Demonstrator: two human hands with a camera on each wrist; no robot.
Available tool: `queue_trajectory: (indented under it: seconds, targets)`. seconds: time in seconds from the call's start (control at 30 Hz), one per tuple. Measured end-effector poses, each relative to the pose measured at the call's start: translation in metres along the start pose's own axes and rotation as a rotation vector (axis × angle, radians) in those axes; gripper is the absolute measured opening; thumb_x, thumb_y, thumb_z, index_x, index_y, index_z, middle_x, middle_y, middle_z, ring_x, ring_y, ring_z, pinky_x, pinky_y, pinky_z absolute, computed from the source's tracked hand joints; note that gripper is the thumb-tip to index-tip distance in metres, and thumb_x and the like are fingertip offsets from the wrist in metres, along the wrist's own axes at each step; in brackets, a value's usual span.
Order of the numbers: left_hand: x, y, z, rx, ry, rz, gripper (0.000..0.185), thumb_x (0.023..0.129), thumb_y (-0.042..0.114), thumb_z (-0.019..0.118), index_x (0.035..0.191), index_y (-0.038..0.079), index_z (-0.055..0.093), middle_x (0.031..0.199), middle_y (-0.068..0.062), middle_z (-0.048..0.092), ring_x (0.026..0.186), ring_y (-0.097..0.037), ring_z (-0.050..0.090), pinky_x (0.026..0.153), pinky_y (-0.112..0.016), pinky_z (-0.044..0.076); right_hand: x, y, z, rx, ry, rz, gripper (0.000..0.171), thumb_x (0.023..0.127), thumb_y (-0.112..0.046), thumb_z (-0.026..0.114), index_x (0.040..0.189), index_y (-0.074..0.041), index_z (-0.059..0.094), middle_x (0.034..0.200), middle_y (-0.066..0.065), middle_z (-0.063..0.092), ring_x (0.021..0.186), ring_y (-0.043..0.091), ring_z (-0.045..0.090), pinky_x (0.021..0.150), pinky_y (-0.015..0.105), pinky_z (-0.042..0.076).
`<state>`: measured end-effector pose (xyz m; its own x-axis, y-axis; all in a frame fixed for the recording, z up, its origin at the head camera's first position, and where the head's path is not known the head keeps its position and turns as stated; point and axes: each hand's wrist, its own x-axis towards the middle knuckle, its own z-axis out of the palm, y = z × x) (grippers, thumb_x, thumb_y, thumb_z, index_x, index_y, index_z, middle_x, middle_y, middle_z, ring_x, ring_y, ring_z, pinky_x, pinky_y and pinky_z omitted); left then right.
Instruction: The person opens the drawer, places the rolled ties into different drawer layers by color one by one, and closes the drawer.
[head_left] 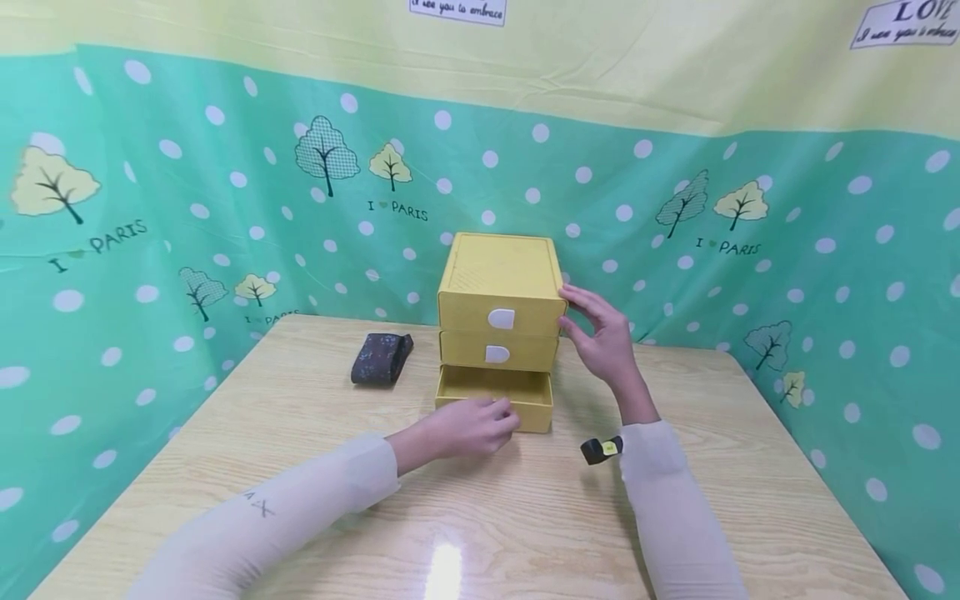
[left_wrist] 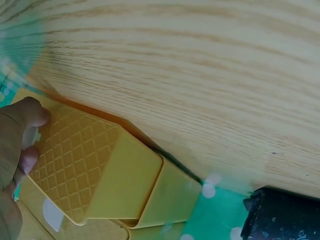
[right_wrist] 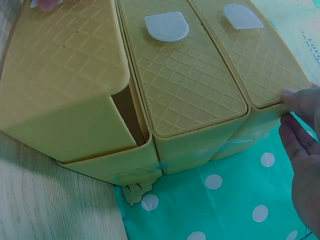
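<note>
A yellow three-drawer storage box [head_left: 498,265] stands on the table near its back edge. Its bottom drawer [head_left: 537,417] is pulled partway out, and the inside that shows is bare. My left hand [head_left: 471,427] pinches the white tab [left_wrist: 29,137] on that drawer's front, thumb and fingers on either side of it. High on the box's right side, my right hand [head_left: 606,346] rests its fingertips at the front corner of the top drawer [right_wrist: 272,65]. The middle drawer [right_wrist: 185,75] is closed, as is the top one.
Left of the box lies a dark patterned folded pouch [head_left: 378,360]. A small black object with a yellow label [head_left: 600,451] is near the right sleeve. Green dotted cloth [head_left: 480,183] hangs behind and beside the wooden table [head_left: 300,400].
</note>
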<state>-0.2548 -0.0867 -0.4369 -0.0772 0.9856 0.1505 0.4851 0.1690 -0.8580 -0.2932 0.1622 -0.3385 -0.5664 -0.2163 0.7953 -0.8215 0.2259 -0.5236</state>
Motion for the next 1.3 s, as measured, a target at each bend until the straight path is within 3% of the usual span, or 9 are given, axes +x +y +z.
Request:
queue_trajectory:
  seconds: [0.13, 0.37, 0.67, 1.1, 1.3]
  targets:
    - [0.0, 0.0, -0.003, -0.006, -0.005, 0.01, 0.032, 0.093, 0.001, 0.052, 0.1, 0.021, 0.076, 0.106, 0.003, 0.06, 0.092, -0.015, 0.056, 0.064, -0.015, 0.052, 0.0, 0.0, 0.0, -0.011, -0.001, 0.006, 0.04, 0.085, 0.02, 0.07, 0.125, 0.015, 0.064, 0.134, 0.031, 0.06, 0.127, 0.04, 0.057, 0.11, 0.045, 0.05]
    - [0.0, 0.0, -0.012, -0.004, -0.01, 0.021, 0.045, 0.096, -0.005, 0.04, 0.101, 0.021, 0.077, 0.107, 0.003, 0.061, 0.092, -0.014, 0.057, 0.065, -0.013, 0.054, 0.0, -0.001, 0.0, -0.02, -0.002, 0.013, 0.04, 0.086, 0.019, 0.07, 0.125, 0.014, 0.064, 0.134, 0.032, 0.06, 0.127, 0.04, 0.058, 0.11, 0.046, 0.05]
    - [-0.001, 0.004, -0.019, 0.001, -0.055, 0.045, 0.018, 0.097, 0.009, 0.064, 0.102, 0.022, 0.077, 0.104, 0.004, 0.059, 0.091, -0.013, 0.056, 0.067, -0.012, 0.055, 0.001, -0.002, 0.0, -0.023, 0.001, 0.016, 0.04, 0.086, 0.019, 0.07, 0.125, 0.014, 0.064, 0.134, 0.032, 0.06, 0.127, 0.04, 0.058, 0.11, 0.044, 0.05]
    - [-0.002, 0.009, -0.03, 0.012, -0.049, 0.062, 0.019, 0.095, 0.011, 0.067, 0.106, 0.023, 0.077, 0.109, 0.004, 0.062, 0.093, -0.012, 0.058, 0.07, -0.011, 0.056, 0.001, -0.002, 0.0, -0.022, -0.003, 0.016, 0.04, 0.086, 0.02, 0.069, 0.125, 0.014, 0.064, 0.134, 0.032, 0.059, 0.127, 0.041, 0.057, 0.111, 0.039, 0.05]
    - [-0.003, 0.014, -0.031, -0.002, -0.028, 0.059, 0.022, 0.096, 0.009, 0.062, 0.104, 0.022, 0.078, 0.109, 0.004, 0.063, 0.092, -0.012, 0.058, 0.068, -0.011, 0.055, 0.001, -0.002, 0.0, -0.021, -0.002, 0.008, 0.039, 0.086, 0.019, 0.07, 0.124, 0.015, 0.064, 0.134, 0.032, 0.059, 0.127, 0.041, 0.057, 0.111, 0.038, 0.05]
